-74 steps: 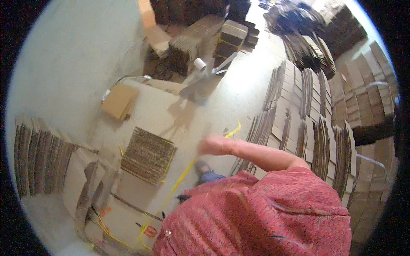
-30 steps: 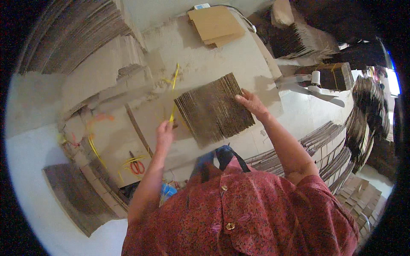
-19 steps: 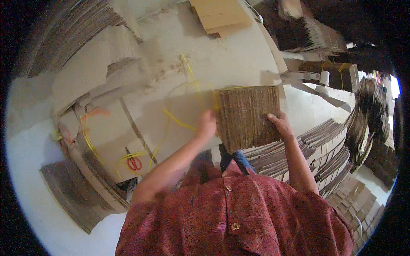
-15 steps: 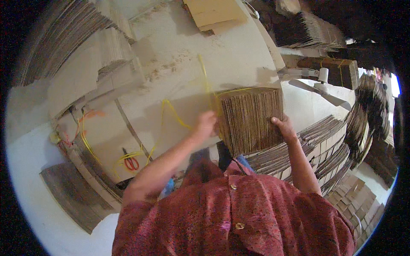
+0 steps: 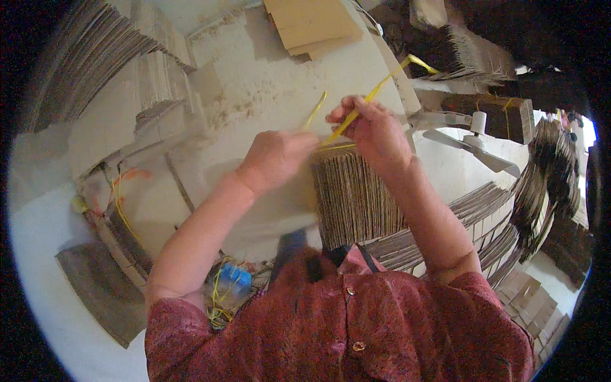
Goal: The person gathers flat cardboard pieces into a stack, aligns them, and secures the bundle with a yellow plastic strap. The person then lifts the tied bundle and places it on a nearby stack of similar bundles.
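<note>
A bundle of upright brown cardboard sheets stands in front of me on the table, with a yellow strap at its far edge. Above that edge, my left hand is closed on the strap, and a loose end sticks up beyond its fingers. My right hand pinches the strap between thumb and fingers. From there the strap runs up and to the right, ending in a bent tail. Slight blur covers my left fingers.
Flat cardboard lies at the far side of the table. Tall cardboard stacks rise at left. A fan stands at right, near more cardboard rows. Yellow strands tangle around a blue thing beside my left arm.
Both hands have moved to the bundle's far edge, the right leaving its side to grip the strap. The strap is now drawn up and rightward. My left arm now covers the red-handled scissors' spot.
</note>
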`<move>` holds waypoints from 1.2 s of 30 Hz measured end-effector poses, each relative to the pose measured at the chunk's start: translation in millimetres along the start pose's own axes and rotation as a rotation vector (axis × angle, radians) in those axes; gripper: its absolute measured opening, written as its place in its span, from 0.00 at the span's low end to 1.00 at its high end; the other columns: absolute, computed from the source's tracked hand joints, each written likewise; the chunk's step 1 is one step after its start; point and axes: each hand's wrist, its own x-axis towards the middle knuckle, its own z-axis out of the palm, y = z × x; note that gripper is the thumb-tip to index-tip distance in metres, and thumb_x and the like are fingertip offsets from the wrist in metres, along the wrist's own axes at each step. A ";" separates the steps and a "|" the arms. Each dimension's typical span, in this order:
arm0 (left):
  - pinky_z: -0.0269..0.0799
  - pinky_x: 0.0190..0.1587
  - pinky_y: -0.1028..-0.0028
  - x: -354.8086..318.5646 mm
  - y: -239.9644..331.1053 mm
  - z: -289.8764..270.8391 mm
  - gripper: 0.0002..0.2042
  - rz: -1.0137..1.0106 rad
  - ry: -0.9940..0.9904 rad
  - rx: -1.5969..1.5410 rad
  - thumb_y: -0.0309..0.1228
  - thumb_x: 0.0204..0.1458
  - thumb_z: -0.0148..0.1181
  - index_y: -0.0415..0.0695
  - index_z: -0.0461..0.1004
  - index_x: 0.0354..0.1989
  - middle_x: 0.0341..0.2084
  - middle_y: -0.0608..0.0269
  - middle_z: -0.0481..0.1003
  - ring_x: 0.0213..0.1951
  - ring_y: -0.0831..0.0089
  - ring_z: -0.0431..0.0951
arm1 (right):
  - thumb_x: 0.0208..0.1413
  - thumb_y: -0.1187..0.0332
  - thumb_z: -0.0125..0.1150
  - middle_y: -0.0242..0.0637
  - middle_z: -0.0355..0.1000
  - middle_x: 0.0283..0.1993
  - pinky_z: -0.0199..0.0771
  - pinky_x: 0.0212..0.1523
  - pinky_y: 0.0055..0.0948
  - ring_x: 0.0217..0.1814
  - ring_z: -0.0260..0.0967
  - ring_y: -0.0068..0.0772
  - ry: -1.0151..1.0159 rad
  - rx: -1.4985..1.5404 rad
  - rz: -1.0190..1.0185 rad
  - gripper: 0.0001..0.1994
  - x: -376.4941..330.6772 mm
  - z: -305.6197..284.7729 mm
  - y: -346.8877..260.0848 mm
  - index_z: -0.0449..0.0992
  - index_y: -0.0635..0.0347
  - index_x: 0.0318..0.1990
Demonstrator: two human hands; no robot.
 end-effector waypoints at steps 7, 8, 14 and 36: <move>0.69 0.32 0.61 -22.0 -95.0 36.4 0.11 -0.377 0.074 -0.033 0.35 0.49 0.50 0.52 0.73 0.39 0.27 0.52 0.73 0.30 0.53 0.73 | 0.58 0.60 0.47 0.33 0.67 0.29 0.66 0.29 0.22 0.28 0.65 0.24 0.108 -0.312 0.179 0.13 56.4 -76.4 -6.5 0.70 0.61 0.32; 0.69 0.33 0.61 -30.6 -119.6 43.3 0.11 -0.440 0.063 0.010 0.35 0.49 0.50 0.53 0.73 0.40 0.28 0.51 0.73 0.31 0.53 0.73 | 0.57 0.61 0.48 0.33 0.67 0.27 0.66 0.27 0.23 0.26 0.65 0.24 0.164 -0.348 0.201 0.12 64.5 -95.9 -5.6 0.71 0.61 0.31; 0.66 0.42 0.62 -117.3 -243.5 37.7 0.14 -0.838 -0.101 0.091 0.34 0.47 0.51 0.47 0.72 0.42 0.37 0.52 0.73 0.40 0.55 0.72 | 0.55 0.61 0.51 0.30 0.64 0.19 0.65 0.20 0.23 0.19 0.61 0.22 0.353 -0.578 0.410 0.11 102.8 -174.8 -7.3 0.70 0.59 0.28; 0.64 0.51 0.58 -77.2 -68.0 166.0 0.29 -0.534 -0.343 -0.197 0.16 0.44 0.41 0.52 0.56 0.58 0.51 0.49 0.64 0.49 0.49 0.67 | 0.57 0.63 0.45 0.44 0.72 0.34 0.69 0.37 0.36 0.34 0.70 0.41 0.153 -1.363 -0.049 0.16 -53.1 -248.4 36.1 0.64 0.62 0.49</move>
